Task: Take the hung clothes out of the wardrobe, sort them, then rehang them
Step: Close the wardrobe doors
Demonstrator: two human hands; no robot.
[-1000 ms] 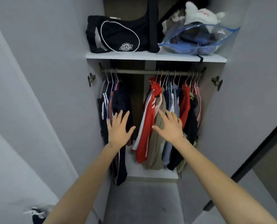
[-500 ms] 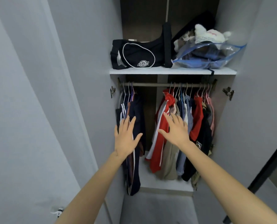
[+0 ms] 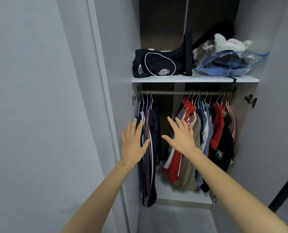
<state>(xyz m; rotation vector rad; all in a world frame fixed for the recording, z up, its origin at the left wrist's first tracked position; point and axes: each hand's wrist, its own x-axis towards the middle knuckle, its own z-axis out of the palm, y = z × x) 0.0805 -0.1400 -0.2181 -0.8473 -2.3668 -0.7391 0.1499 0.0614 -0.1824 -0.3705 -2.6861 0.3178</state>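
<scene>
Below the thin metal hanging rail (image 3: 170,93), the clothes are hanging in two bunches. A small bunch of dark navy striped garments (image 3: 152,148) is sitting under the rail's left end. A fuller bunch under its right half is being led by a red jacket with white stripes (image 3: 175,165). All of them are hanging on the rail, so the taking-out is only starting.

The left hand (image 3: 134,145) is reaching below the rail's left end with fingers spread, gripping nothing, at the outer edge of the navy bunch. The right hand (image 3: 182,137) is likewise spread and empty, crossing from the bare gap under the rail's middle onto the red jacket.

To do this well, the hands are probably better going up to the hooks at the rail. Gathering a few hangers together and lifting them clear beats tugging the cloth, which could slide off.

Compared with half a second ago, the view is sitting closer. Both hands are lying further left under the rail, the right one nearer the gap than the beige garment.
</scene>
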